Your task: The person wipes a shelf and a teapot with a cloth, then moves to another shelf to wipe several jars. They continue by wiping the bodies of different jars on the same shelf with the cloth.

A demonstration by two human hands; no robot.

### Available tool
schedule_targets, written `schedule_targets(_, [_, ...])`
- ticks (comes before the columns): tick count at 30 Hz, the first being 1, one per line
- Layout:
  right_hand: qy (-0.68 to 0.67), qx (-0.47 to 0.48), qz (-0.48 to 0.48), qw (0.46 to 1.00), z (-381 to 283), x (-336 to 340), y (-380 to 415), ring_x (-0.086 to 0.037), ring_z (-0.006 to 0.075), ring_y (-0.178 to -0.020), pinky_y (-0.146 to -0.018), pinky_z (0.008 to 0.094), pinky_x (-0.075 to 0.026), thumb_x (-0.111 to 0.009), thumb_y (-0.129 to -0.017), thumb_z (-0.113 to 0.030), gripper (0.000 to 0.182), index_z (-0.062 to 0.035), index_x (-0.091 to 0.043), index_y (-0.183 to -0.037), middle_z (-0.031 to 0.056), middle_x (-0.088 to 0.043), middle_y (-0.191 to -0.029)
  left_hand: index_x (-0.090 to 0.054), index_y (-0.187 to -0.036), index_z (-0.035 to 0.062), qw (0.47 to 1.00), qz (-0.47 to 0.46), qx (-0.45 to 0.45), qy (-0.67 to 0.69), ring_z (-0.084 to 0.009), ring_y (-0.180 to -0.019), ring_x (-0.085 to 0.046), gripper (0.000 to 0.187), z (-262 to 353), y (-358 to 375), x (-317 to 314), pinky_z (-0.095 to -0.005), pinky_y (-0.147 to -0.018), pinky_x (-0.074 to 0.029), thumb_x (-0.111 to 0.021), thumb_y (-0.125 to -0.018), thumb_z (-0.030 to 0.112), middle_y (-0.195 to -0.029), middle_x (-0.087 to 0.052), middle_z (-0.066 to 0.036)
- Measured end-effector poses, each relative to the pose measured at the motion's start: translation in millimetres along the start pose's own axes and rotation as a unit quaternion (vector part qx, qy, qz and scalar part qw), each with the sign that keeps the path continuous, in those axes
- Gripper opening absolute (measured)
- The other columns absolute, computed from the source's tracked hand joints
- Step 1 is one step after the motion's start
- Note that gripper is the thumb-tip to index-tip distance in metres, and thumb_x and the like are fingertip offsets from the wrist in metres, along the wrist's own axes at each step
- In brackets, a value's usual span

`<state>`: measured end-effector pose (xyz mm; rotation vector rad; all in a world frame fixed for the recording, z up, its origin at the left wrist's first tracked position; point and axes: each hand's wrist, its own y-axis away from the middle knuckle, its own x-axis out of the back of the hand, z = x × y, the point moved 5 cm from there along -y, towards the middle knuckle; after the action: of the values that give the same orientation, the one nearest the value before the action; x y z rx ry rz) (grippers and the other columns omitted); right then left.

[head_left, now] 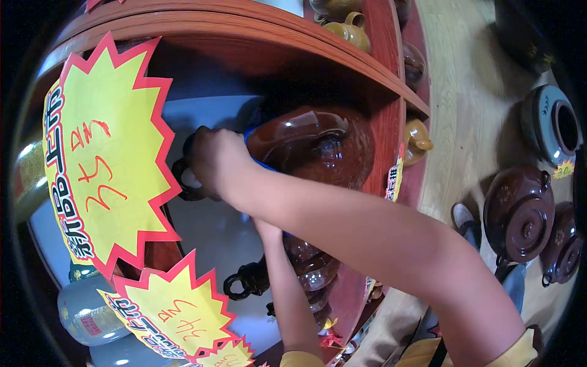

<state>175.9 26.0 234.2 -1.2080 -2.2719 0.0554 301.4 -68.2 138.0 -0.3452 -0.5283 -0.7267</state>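
My right hand (214,160) reaches across into the shelf, its fingers curled round a dark brown glazed piece with a looped handle (191,183). Most of that piece is hidden by the hand and a price tag. Beneath the right forearm comes my left forearm (287,293); the left hand is hidden behind the right arm. Beside the right wrist lies a large shiny brown glazed pot (330,147), with a strip of blue along its edge. Another dark ring-shaped handle (238,284) shows near my left forearm.
Yellow starburst price tags with red borders (122,159) (177,312) stand in front of the wooden shelf (244,27). Grey-blue jars (92,306) are at lower left. Brown lidded pots (520,214) and a blue-grey jar (544,116) stand on the wooden floor (458,92).
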Motion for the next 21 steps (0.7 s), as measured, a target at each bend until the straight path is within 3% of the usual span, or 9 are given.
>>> schedule_targets(2, [-0.017,-0.021,0.063,0.998,-4.4,-2.7,10.7,-0.061,0.0282,-0.090,-0.072,0.0339,-0.051,-0.067,-0.064,-0.019,0.025,-0.0047,-0.065,-0.084,0.0160,-0.060,-0.098,-0.041,-0.127,0.0049,1.000,-0.017,0.023,0.009,-0.0181,-0.107,-0.052,0.040,-6.3,-9.9,-9.3,-0.0325,-0.092,-0.042,-0.042,-0.093,0.026,-0.122,-0.050,-0.011])
schedule_targets(5, [0.076,0.016,0.165,0.983,-4.0,1.5,42.1,-0.055,0.0342,-0.099,-0.084,0.0368,-0.046,-0.060,-0.067,-0.017,0.029,0.0006,-0.061,-0.089,0.0216,-0.055,-0.103,-0.041,-0.127,0.0051,0.997,-0.041,0.062,0.021,-0.0180,-0.107,-0.053,0.040,-17.1,-16.3,-1.3,-0.0323,-0.092,-0.042,-0.042,-0.093,0.026,-0.121,-0.051,-0.010])
schedule_targets(7, [0.007,0.122,0.219,0.968,-5.2,-2.0,56.4,-0.043,0.0459,-0.110,-0.090,0.0412,-0.041,-0.049,-0.076,-0.018,0.041,0.0108,-0.054,-0.106,0.0305,-0.046,-0.118,-0.042,-0.127,0.0053,0.994,-0.058,0.087,0.029,-0.0178,-0.106,-0.053,0.039,-24.4,-21.7,0.8,-0.0322,-0.091,-0.043,-0.042,-0.093,0.026,-0.121,-0.051,-0.010])
schedule_targets(8, [0.007,0.123,0.218,0.968,-4.0,-4.9,63.5,-0.043,0.0459,-0.110,-0.090,0.0412,-0.041,-0.049,-0.076,-0.018,0.041,0.0108,-0.054,-0.106,0.0305,-0.046,-0.118,-0.042,-0.127,0.0053,0.992,-0.067,0.100,0.033,-0.0178,-0.106,-0.053,0.039,-27.8,-24.1,1.6,-0.0321,-0.091,-0.043,-0.042,-0.093,0.026,-0.121,-0.051,-0.010])
schedule_targets(13, [-0.038,0.139,0.258,0.955,15.8,-10.3,101.7,-0.047,0.0361,-0.113,-0.091,0.0369,-0.042,-0.045,-0.079,-0.014,0.040,0.0092,-0.048,-0.112,0.0313,-0.045,-0.121,-0.042,-0.126,0.0057,0.979,-0.110,0.164,0.052,-0.0175,-0.105,-0.054,0.039,-42.1,-39.7,4.6,-0.0318,-0.090,-0.044,-0.042,-0.093,0.026,-0.120,-0.052,-0.010])
schedule_targets(14, [-0.043,0.135,0.241,0.960,23.4,-16.3,106.0,-0.050,0.0298,-0.112,-0.093,0.0343,-0.040,-0.050,-0.077,-0.016,0.043,0.0047,-0.047,-0.114,0.0252,-0.047,-0.122,-0.043,-0.126,0.0058,0.976,-0.117,0.177,0.057,-0.0174,-0.105,-0.054,0.038,-44.0,-47.2,4.1,-0.0317,-0.090,-0.044,-0.041,-0.093,0.026,-0.119,-0.052,-0.010])
schedule_targets(18, [-0.072,0.187,0.208,0.957,54.7,-24.7,133.0,-0.050,0.0271,-0.111,-0.095,0.0331,-0.039,-0.059,-0.072,-0.022,0.047,-0.0005,-0.050,-0.114,0.0158,-0.050,-0.123,-0.043,-0.126,0.0061,0.960,-0.142,0.225,0.085,-0.0172,-0.104,-0.054,0.038,-59.1,-43.3,10.5,-0.0315,-0.089,-0.044,-0.041,-0.093,0.026,-0.119,-0.053,-0.010])
schedule_targets(20, [-0.011,0.210,0.178,0.961,59.1,-25.6,146.9,-0.050,0.0242,-0.111,-0.097,0.0334,-0.038,-0.065,-0.068,-0.027,0.050,-0.0042,-0.054,-0.111,0.0082,-0.053,-0.120,-0.043,-0.125,0.0062,0.952,-0.150,0.247,0.105,-0.0171,-0.103,-0.055,0.038,-67.3,-43.5,10.9,-0.0314,-0.089,-0.045,-0.041,-0.094,0.026,-0.118,-0.053,-0.010])
schedule_targets(21, [-0.010,0.216,0.175,0.960,59.7,-25.7,151.6,-0.050,0.0242,-0.111,-0.097,0.0334,-0.038,-0.065,-0.068,-0.027,0.050,-0.0042,-0.054,-0.111,0.0082,-0.053,-0.120,-0.046,-0.123,0.0078,0.938,-0.155,0.259,0.169,-0.0161,-0.099,-0.057,0.035,-78.5,-49.3,12.7,-0.0308,-0.083,-0.048,-0.039,-0.094,0.026,-0.114,-0.055,-0.008])
